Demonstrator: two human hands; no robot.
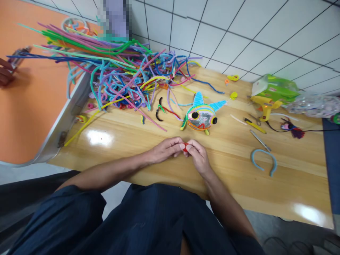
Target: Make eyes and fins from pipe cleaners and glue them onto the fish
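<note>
My left hand and my right hand meet fingertip to fingertip over the wooden table, both pinching a small red pipe-cleaner piece between them. Most of the red piece is hidden by my fingers. Just beyond my hands stands a pipe-cleaner fish figure with blue fins, black eyes and a striped body.
A big tangle of coloured pipe cleaners covers the table's far left. At the right lie a yellow glue gun, a yellow knife, a metal tool and a blue headband. Another person's hand rests on the orange table.
</note>
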